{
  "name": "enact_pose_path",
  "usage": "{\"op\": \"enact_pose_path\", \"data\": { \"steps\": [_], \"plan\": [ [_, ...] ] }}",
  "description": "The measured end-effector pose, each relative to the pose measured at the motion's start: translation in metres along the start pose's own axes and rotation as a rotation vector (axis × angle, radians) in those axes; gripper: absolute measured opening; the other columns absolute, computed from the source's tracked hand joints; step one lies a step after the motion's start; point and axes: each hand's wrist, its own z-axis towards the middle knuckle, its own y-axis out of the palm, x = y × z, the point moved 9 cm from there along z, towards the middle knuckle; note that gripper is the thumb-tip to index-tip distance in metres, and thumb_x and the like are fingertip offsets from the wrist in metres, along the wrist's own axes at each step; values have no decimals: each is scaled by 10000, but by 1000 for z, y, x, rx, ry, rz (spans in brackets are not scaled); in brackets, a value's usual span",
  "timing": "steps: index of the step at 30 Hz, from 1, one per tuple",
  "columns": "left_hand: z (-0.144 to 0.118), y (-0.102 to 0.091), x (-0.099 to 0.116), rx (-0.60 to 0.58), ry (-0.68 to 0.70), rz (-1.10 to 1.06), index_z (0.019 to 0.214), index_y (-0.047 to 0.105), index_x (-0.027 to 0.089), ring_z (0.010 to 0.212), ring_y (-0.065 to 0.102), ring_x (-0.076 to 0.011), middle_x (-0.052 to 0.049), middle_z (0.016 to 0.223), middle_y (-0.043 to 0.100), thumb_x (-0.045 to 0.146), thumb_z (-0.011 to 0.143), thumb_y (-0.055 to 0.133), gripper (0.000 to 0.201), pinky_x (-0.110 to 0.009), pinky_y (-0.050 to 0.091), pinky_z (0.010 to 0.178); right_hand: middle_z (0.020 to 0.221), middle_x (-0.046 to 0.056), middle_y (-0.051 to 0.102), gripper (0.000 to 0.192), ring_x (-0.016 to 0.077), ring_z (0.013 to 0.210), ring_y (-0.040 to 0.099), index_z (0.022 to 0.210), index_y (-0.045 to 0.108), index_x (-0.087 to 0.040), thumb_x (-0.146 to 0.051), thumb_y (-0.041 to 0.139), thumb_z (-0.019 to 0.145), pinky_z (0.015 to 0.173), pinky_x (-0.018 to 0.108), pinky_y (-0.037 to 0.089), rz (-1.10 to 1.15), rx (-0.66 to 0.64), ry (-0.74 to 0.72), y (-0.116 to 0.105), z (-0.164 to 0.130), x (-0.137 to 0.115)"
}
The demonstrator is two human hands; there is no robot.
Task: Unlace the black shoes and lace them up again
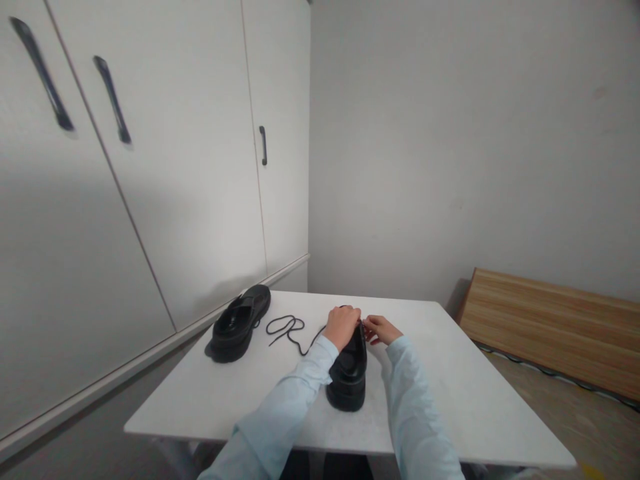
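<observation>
While the right hand (381,329) has its fingers bent narrow at the right edge of the shoe (349,383), the left hand (345,325) curls over its front, and I cannot tell what either set of fingertips grips. Left of the shoe a lace (303,353) trails into loose loops, with the other shoe (237,327) farther left, both shoes resting on the table (450,400).
</observation>
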Motion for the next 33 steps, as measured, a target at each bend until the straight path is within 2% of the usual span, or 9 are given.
{"op": "enact_pose_path", "data": {
  "steps": [5, 12, 15, 20, 22, 25, 27, 29, 33],
  "plan": [
    [0, -3, -4, 22, -6, -39, 852, 649, 202, 870, 619, -222, -78, 903, 671, 251, 822, 525, 137, -312, 438, 739, 520, -35, 559, 328, 106, 482, 550, 582, 499, -169, -448, 598, 724, 476, 232, 441, -27, -31, -45, 3, -4, -7],
    [-1, -8, -10, 30, 30, -147, 833, 663, 218, 827, 631, -196, -33, 856, 701, 294, 794, 558, 136, -283, 436, 737, 574, -28, 566, 325, 105, 522, 551, 568, 501, -171, -448, 636, 672, 495, 240, 469, 11, 35, -107, -7, -6, -14],
    [-2, -9, -16, 40, 44, -269, 853, 661, 210, 814, 635, -200, -31, 831, 704, 303, 777, 576, 148, -286, 443, 748, 589, -16, 574, 321, 108, 522, 556, 563, 510, -169, -443, 646, 657, 483, 240, 476, 36, 84, -117, -15, -6, -13],
    [-8, -15, -30, 22, 134, -585, 1019, 602, 189, 835, 636, -148, -33, 901, 692, 305, 795, 557, 256, -222, 458, 757, 592, -2, 579, 340, 111, 490, 556, 555, 511, -171, -474, 642, 633, 444, 244, 479, 92, 206, -145, -33, -6, -11],
    [-13, -25, -49, 73, 99, -583, 1023, 591, 183, 864, 628, -145, -41, 920, 684, 294, 816, 530, 242, -217, 452, 773, 606, 2, 584, 358, 110, 491, 559, 552, 505, -172, -497, 640, 621, 440, 241, 483, 123, 265, -171, -41, -7, -12],
    [-26, -37, -92, 129, -81, -410, 1001, 588, 175, 847, 627, -154, -56, 894, 680, 259, 839, 488, 207, -233, 443, 777, 636, 9, 595, 388, 115, 512, 572, 564, 506, -173, -533, 647, 599, 448, 243, 497, 169, 342, -225, -50, -10, -17],
    [-39, -35, -122, 45, -211, -238, 966, 596, 175, 864, 627, -172, -69, 904, 679, 260, 828, 506, 186, -245, 437, 780, 655, 14, 593, 412, 119, 524, 574, 579, 508, -173, -563, 641, 594, 452, 248, 505, 198, 392, -267, -54, -11, -21],
    [-56, -26, -153, -109, -352, -56, 947, 602, 195, 936, 616, -192, -80, 977, 667, 286, 813, 523, 180, -255, 434, 788, 665, 16, 584, 435, 122, 536, 572, 598, 511, -174, -593, 629, 599, 460, 251, 510, 224, 447, -314, -58, -14, -26],
    [-86, -11, -192, -253, -478, 20, 860, 637, 157, 915, 628, -278, -148, 950, 663, 249, 689, 643, 194, -317, 458, 740, 668, 16, 570, 454, 134, 596, 578, 651, 525, -179, -629, 586, 641, 521, 268, 533, 270, 539, -408, -64, -21, -37]
  ]
}}
